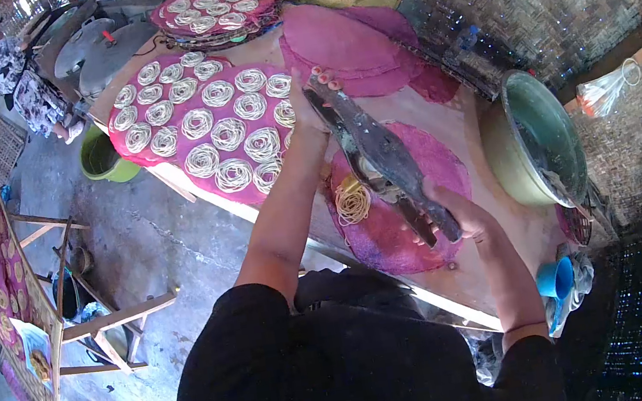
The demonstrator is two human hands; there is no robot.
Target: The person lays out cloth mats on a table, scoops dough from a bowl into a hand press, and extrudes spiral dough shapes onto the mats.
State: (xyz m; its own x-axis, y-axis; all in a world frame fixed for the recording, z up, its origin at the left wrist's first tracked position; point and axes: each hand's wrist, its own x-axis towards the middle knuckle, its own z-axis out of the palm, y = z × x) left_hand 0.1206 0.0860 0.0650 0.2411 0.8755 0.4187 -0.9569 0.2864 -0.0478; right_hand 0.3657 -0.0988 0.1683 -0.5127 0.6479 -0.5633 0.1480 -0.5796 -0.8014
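A long, dark two-armed hand press (385,149) is held slantwise over a pink round mat (440,151). My left hand (311,109) is closed around its far end, fingertips showing over the top. My right hand (462,214) grips the near end, with fingers wrapped beneath the two arms. A yellowish cylinder (351,188) sits under the middle of the press. Just below it, a small coil of pale noodle strands (354,207) lies on the mat; whether strands still join it to the cylinder, I cannot tell.
Left of the mat, pink sheets (236,102) carry several noodle coils. Stacked pink mats (343,39) lie at the back, beside a loaded round tray (217,4). A large green tub (502,148) and blue cup (555,278) stand right. Two other people (25,83) are at far left and lower left.
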